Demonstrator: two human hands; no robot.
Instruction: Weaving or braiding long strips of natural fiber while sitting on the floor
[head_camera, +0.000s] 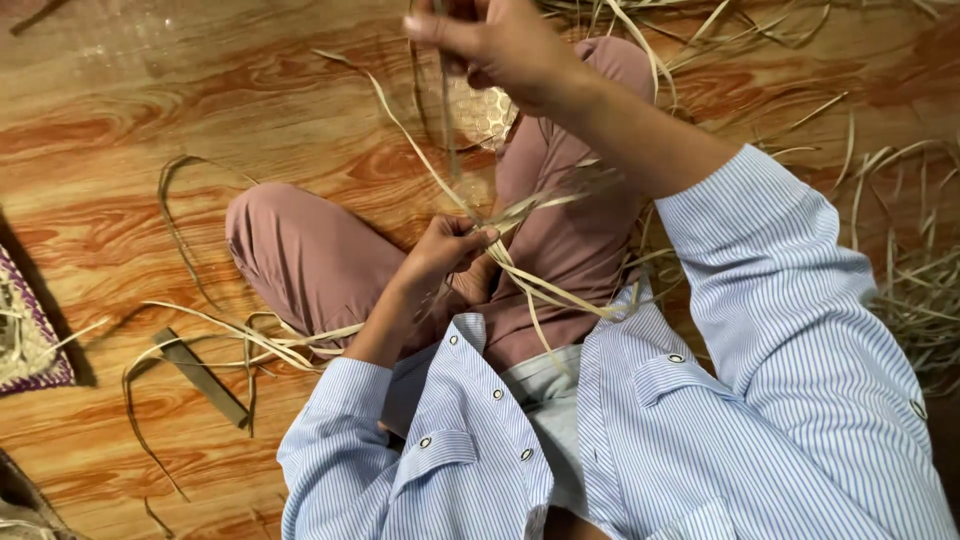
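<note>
Running steeply up from the lap, the pale straw strip (420, 150) stretched between the two hands, its long axis nearly upright in view. The left hand (445, 250) was pinched shut on its lower end above the pink-clad knees; the right hand (500, 45), raised farther out, gripped its upper part. The strip looked thin, flat and dry, with loose strands (240, 335) trailing over the wooden floor (120, 110).
</note>
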